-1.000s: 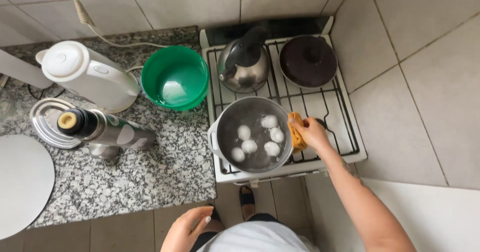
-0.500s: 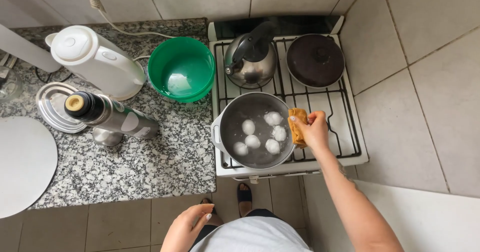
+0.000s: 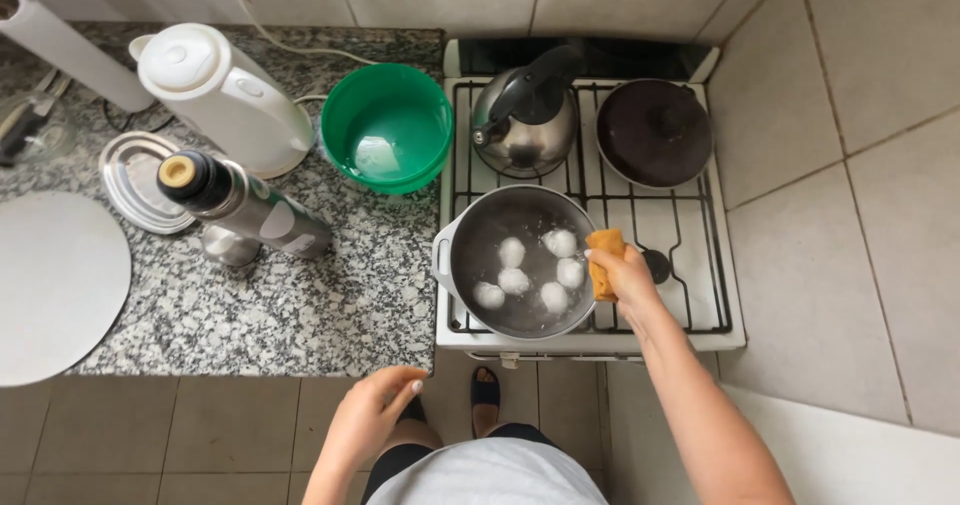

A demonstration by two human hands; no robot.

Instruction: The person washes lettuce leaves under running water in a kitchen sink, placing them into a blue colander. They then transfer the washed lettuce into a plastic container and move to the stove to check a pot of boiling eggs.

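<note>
From my seat I look straight down on a white stove beside a speckled granite bench. My right hand is closed on a folded orange cloth, pressing it against the right side of the grey pot, where the handle would sit; the cloth hides that spot, so I cannot tell how much metal I actually grip. The pot stands on the front left burner of the stove and holds six white eggs in water, lying loosely grouped toward the middle and right of the pot. Its left handle sticks out over the stove edge toward the bench. Behind the pot, on the back left burner, stands a steel kettle with a black handle, and on the back right burner a dark lidded pan. My left hand hangs low in front of the bench edge, fingers loosely curled and apart, holding nothing and touching nothing. On the bench, a green bowl sits just beside the stove, with a white electric kettle to its left, a dark-capped bottle in front of that, a round metal lid next to the bottle and a large white disc at the far left.
</note>
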